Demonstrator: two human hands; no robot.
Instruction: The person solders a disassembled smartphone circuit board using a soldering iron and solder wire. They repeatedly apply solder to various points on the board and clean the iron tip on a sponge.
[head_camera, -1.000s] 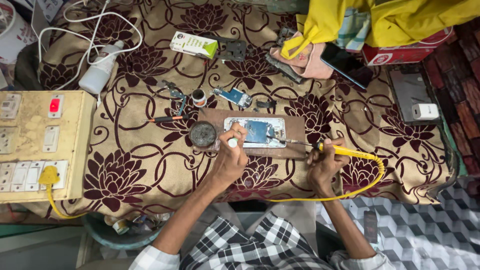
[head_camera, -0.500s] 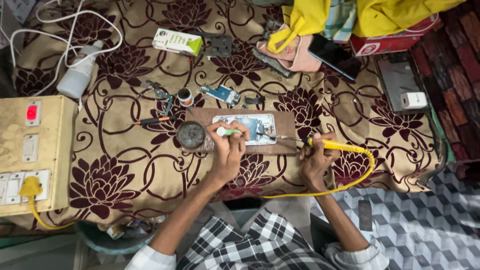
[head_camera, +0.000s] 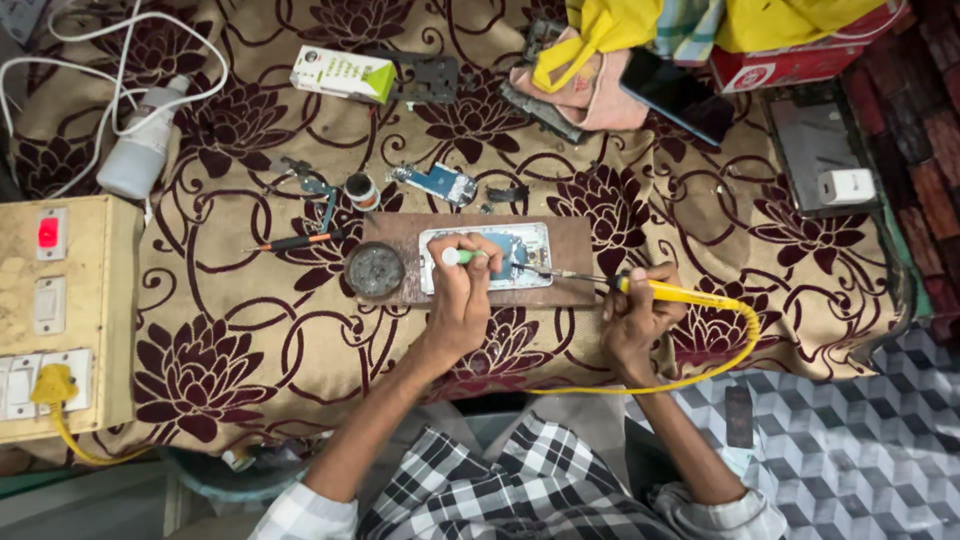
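An opened phone (head_camera: 520, 250) with its insides showing lies on a brown wooden board (head_camera: 578, 262) in the middle of the cloth-covered table. My left hand (head_camera: 462, 290) rests over the phone's left half and grips a small green and white pen-shaped tool (head_camera: 458, 257). My right hand (head_camera: 636, 308) grips a yellow soldering iron (head_camera: 680, 293) just right of the board. Its thin metal tip (head_camera: 555, 273) reaches left onto the phone. A round dark tin (head_camera: 375, 270) sits on the board's left end.
A yellowed switch box (head_camera: 65, 315) with a red switch stands at left. Behind the board lie a blue circuit board (head_camera: 437, 182), tweezers (head_camera: 312, 188), a small screwdriver (head_camera: 290, 242), a white-green carton (head_camera: 343, 74), a white bottle (head_camera: 142, 150), a dark phone (head_camera: 678, 96) and a charger (head_camera: 846, 186).
My left hand has slid right over the phone with the green tool. The soldering iron's tip has come in from the right onto the phone. The view has shifted slightly.
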